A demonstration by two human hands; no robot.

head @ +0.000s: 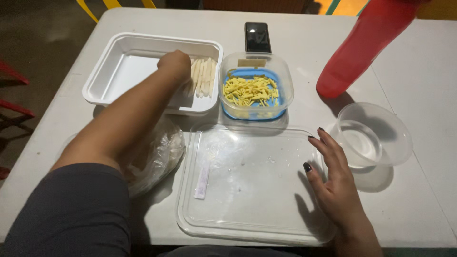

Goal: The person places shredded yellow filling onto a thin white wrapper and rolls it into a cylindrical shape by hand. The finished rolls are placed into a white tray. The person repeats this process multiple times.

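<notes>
Right now the left hand (175,65) reaches across the desk (295,38) into the white rectangular tray (119,62) near the far-left corner, its fingers curled down onto a row of pale sticks (202,76) packed against the tray's right wall. Whether it has pinched one or is only touching them I cannot tell, since the knuckles hide the fingertips. The right hand (333,181) lies flat and spread, holding nothing, on the right rim of the big clear tray (252,190) at the near edge. One pale strip (203,180) lies alone inside that tray, near its left side.

The forearm crosses low over a crumpled plastic bag (157,157) beside the clear tray's left rim, so pulling back could drag the bag along, I'd guess. The white tray looks light, and a tug on tightly packed sticks might lift or skid it toward the small tub of yellow shreds (251,90) just to its right; the two nearly touch. A knock there could scatter shreds over the desk.

Beyond the tub lies a dark phone (257,36), close to the far edge. On the right, a tall red bottle (366,43) stands near a clear bowl (376,135) that seems to hold water. The right hand's fingertips are just beside that bowl, so a careless slide sideways could slop it toward the tray.
</notes>
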